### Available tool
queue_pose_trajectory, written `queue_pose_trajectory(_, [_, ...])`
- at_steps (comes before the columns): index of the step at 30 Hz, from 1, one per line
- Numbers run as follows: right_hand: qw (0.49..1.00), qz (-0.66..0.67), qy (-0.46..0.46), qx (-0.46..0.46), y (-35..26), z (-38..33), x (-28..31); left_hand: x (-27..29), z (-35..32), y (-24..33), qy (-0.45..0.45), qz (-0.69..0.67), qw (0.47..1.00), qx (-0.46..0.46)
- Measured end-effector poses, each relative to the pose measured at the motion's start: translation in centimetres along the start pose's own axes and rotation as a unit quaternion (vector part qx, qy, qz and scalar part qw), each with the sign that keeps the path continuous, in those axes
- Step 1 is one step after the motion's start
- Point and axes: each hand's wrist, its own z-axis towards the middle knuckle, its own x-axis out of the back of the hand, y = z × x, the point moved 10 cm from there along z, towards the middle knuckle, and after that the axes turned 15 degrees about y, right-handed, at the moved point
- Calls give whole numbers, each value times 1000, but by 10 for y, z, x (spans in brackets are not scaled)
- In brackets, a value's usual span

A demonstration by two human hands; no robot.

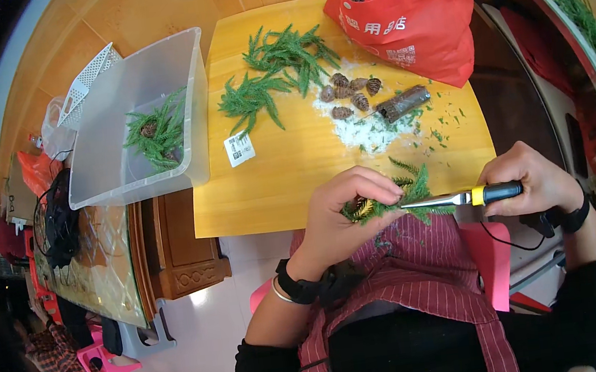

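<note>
Now | green sprig [407, 192] pinched in left fingers [379, 190] (tool tip [417, 203] touching)

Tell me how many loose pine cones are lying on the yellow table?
5 pine cones, clustered mid-table beside the green sprigs. More fill the red bag, one sits in the clear bin, and some may be hidden.

The scene is evenly and brightly lit; glare is seen on the table [290, 179], and edges are bent and blackened by fisheye distortion.
</note>
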Motion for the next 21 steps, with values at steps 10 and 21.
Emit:
queue_pose_trajectory(10, [914, 220, -296, -169, 19, -12, -36, -22, -1, 20, -82, 14, 994, -65])
queue_pose_trajectory(21, [999, -19, -33, 22, -19, 9, -3, 17, 3, 9, 68, 49, 996, 4])
